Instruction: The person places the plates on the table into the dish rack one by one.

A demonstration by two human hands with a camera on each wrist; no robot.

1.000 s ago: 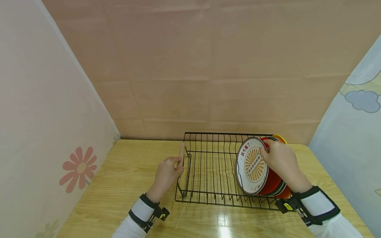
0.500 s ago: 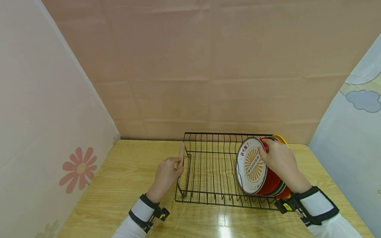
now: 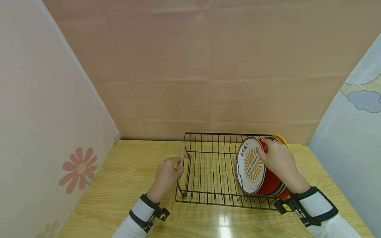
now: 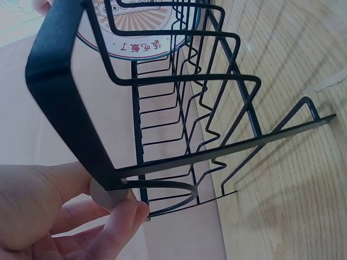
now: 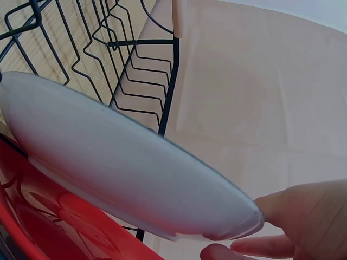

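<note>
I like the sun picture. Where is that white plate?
In the head view the white plate stands on edge at the right end of the black rack, in front of a red plate, with the right hand pinching its top rim.

A wire rack (image 3: 214, 172) sits on the worktop (image 3: 125, 185), toward its back right. Several plates (image 3: 251, 165) stand on edge at the rack's right end, one behind another. The left hand (image 3: 166, 177) rests at the rack's left end; the right hand (image 3: 279, 162) is on the plates' upper rims. Walls stand behind and to both sides.
</note>
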